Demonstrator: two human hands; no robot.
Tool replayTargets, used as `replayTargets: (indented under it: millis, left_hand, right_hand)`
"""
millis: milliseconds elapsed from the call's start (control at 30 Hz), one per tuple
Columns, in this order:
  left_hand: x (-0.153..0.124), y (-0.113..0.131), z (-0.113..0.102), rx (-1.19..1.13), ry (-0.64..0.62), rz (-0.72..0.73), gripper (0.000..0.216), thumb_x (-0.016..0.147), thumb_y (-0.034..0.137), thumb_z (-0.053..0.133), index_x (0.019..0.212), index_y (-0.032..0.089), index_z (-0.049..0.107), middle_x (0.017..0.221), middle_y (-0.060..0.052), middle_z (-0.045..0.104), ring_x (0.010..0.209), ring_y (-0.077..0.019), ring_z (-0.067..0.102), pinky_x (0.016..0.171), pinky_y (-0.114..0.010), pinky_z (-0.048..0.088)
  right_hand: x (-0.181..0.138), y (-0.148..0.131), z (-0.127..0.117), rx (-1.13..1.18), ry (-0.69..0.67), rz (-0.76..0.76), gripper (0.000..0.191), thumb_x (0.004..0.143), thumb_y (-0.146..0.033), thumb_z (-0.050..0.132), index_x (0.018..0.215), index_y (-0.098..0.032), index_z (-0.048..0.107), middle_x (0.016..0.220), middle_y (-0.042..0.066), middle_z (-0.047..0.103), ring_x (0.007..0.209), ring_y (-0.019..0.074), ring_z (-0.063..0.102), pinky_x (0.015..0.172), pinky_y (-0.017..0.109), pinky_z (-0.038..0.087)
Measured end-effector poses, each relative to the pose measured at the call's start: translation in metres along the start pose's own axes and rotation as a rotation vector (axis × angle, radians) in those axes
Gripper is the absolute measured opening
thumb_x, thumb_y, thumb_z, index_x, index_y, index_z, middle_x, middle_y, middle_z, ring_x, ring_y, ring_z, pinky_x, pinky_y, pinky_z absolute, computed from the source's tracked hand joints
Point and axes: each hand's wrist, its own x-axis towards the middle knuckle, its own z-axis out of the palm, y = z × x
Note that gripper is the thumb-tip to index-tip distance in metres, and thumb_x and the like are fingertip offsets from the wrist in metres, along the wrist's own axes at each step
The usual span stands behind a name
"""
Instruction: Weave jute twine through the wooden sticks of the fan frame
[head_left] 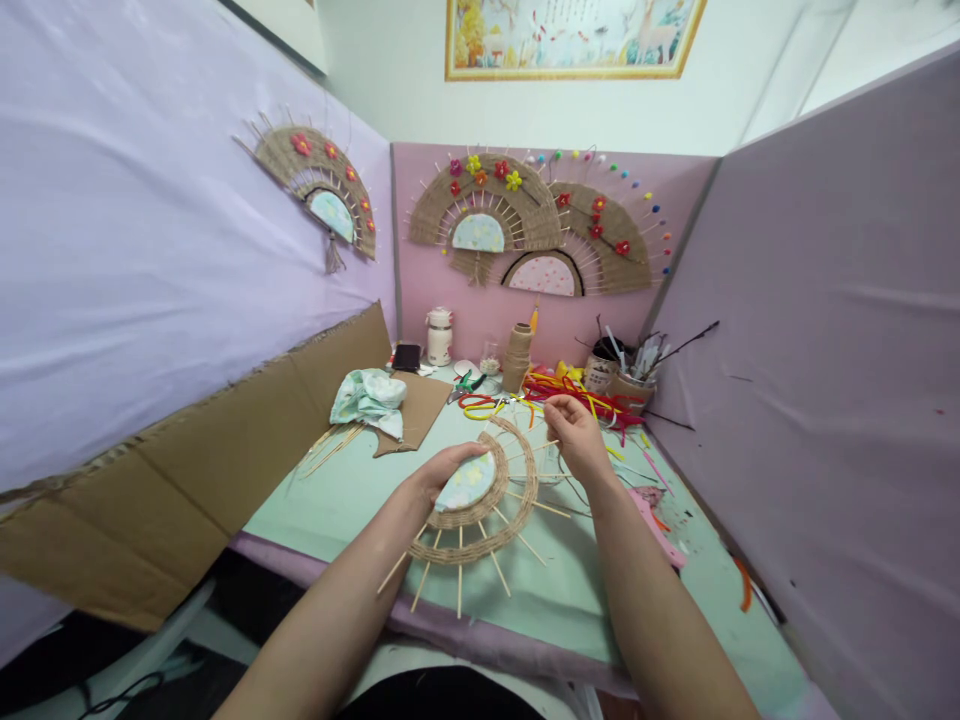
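A half-made woven fan is tilted over the near part of the table, its bare sticks spreading toward me and to the right. It has a pale floral half-round centre with bands of brown twine woven around it. My left hand grips the fan at this centre, thumb on the cloth. My right hand is closed in a pinch at the fan's upper right, beside the stick tips. A thin strand of twine hangs below that hand; what exactly sits between the fingertips is too small to make out.
Behind the hands stand a twine spool, scissors, a white bottle and red and yellow pipe cleaners. Floral cloth lies on cardboard at left. A pink glue gun lies right. Finished fans hang behind.
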Motion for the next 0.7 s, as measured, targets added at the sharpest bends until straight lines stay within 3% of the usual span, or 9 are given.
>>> replayTargets:
  millis: [133,300,500,700]
  left_hand:
    - [0.001,-0.002,-0.003,0.035,-0.011,-0.026,0.014,0.077,0.021,0.056,0.071,0.010,0.059,0.059,-0.007,0.066,0.049,-0.0148,0.061,0.052,-0.023,0.045]
    - [0.003,-0.006,-0.006,0.108,-0.018,0.002,0.011,0.073,0.020,0.062,0.070,0.011,0.058,0.056,-0.004,0.064,0.047,-0.0129,0.058,0.048,-0.022,0.042]
    - [0.002,-0.013,-0.007,0.134,-0.196,0.092,0.023,0.066,0.026,0.071,0.079,0.009,0.061,0.069,-0.008,0.067,0.058,-0.0146,0.062,0.058,-0.023,0.046]
    - [0.000,-0.014,-0.005,0.123,-0.312,0.196,0.031,0.067,0.027,0.072,0.090,0.009,0.062,0.084,-0.012,0.068,0.071,-0.0179,0.065,0.069,-0.028,0.048]
  right_hand:
    - [0.000,-0.003,-0.002,-0.012,-0.004,-0.030,0.026,0.068,-0.039,0.069,0.081,-0.020,0.056,0.060,-0.005,0.045,0.047,0.0059,0.034,0.042,0.019,0.026]
    - [-0.002,-0.009,-0.005,0.032,-0.062,0.062,0.026,0.065,-0.036,0.072,0.079,-0.020,0.057,0.060,-0.005,0.047,0.048,0.0054,0.038,0.042,0.018,0.026]
    - [-0.001,-0.003,-0.003,0.130,-0.183,0.209,0.029,0.063,-0.038,0.073,0.075,-0.020,0.055,0.056,-0.006,0.045,0.045,0.0054,0.036,0.043,0.019,0.025]
    - [-0.007,0.012,0.017,0.014,-0.238,0.295,0.031,0.062,-0.044,0.071,0.070,-0.020,0.052,0.051,-0.007,0.043,0.041,0.0064,0.034,0.040,0.021,0.023]
